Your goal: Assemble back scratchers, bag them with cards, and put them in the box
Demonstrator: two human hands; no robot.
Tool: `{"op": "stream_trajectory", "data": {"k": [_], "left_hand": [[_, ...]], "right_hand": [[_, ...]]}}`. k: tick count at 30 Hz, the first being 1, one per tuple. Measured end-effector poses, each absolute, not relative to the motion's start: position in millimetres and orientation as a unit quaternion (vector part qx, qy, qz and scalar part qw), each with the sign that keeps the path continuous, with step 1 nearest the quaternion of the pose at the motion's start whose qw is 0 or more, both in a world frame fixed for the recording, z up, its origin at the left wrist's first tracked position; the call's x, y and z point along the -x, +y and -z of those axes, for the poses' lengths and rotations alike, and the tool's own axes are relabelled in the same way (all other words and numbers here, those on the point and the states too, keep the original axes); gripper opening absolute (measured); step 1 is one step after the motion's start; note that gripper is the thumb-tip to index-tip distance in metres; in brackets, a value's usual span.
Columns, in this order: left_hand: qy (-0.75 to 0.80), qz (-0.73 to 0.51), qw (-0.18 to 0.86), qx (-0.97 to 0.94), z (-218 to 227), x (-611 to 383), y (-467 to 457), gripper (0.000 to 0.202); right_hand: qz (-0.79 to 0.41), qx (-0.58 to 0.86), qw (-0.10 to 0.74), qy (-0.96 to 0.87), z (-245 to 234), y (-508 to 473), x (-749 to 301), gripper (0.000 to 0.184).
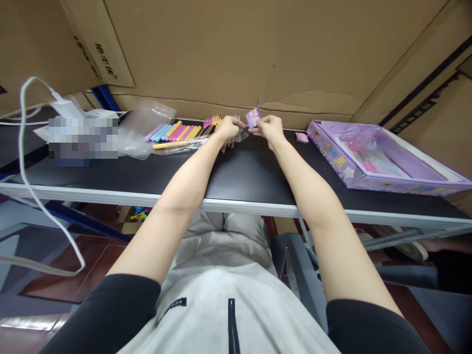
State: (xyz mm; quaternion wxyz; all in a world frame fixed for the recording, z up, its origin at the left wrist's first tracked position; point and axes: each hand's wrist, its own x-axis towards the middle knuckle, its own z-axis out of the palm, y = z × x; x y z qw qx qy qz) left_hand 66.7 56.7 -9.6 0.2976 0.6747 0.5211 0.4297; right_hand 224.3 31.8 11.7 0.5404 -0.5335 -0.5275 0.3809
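Note:
Over the far side of the black tabletop, my right hand (pixel 271 131) is closed, pinching a small purple printed card (pixel 252 117) between thumb and fingers. My left hand (pixel 228 129) is closed just to the left, its fingertips on a clear plastic bag (pixel 242 134) that lies between the two hands. Beside and behind my left hand are pink and yellow claw-shaped pieces (pixel 211 121), partly covered by it. Further left lies a row of purple, blue, pink and yellow sticks (pixel 176 132). A yellow stick (pixel 169 145) in clear wrap lies in front of them.
A purple open box (pixel 334 153) with plastic-wrapped items stands at the right. Near it lies a small pink packet (pixel 302 137). Clear plastic bags (pixel 142 129) are heaped at the left, by a white cable (pixel 22 142). Cardboard (pixel 236 54) walls the back edge.

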Motion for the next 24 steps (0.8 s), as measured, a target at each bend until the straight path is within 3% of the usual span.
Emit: {"op": "stream_trajectory", "data": {"k": [5,16,24], "left_hand": [[0.523,-0.444,0.283,-0.67,6,-66,52,0.053],[0.484,-0.494,0.338,-0.638,1,-70,49,0.064],[0.469,-0.545,0.323,-0.616,10,-68,69,0.046]], "right_hand": [[-0.414,0.506,0.522,-0.548,-9,33,-232,0.022],[-0.449,0.476,0.525,-0.544,-1,42,-232,0.029],[-0.452,0.458,0.547,-0.536,3,52,-235,0.034]]}}
